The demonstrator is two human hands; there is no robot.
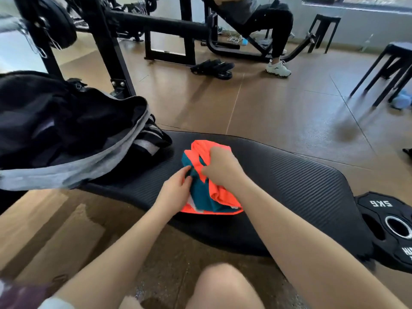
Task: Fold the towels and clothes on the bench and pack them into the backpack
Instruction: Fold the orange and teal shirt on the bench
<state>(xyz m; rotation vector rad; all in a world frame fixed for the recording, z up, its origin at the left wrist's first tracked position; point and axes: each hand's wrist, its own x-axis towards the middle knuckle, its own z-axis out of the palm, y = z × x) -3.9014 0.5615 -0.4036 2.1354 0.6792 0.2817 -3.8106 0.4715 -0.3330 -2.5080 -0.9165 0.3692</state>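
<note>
Both hands gripped the orange-and-teal garment on the tabletop, just right of the open backpack: left hand pinching an edge, right hand bunching fabric, seemingly to fold it.

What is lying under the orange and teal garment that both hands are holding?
The orange and teal garment lies on the black ribbed bench pad. The left hand and right hand grip it. Anything directly beneath is covered by the cloth.
</note>
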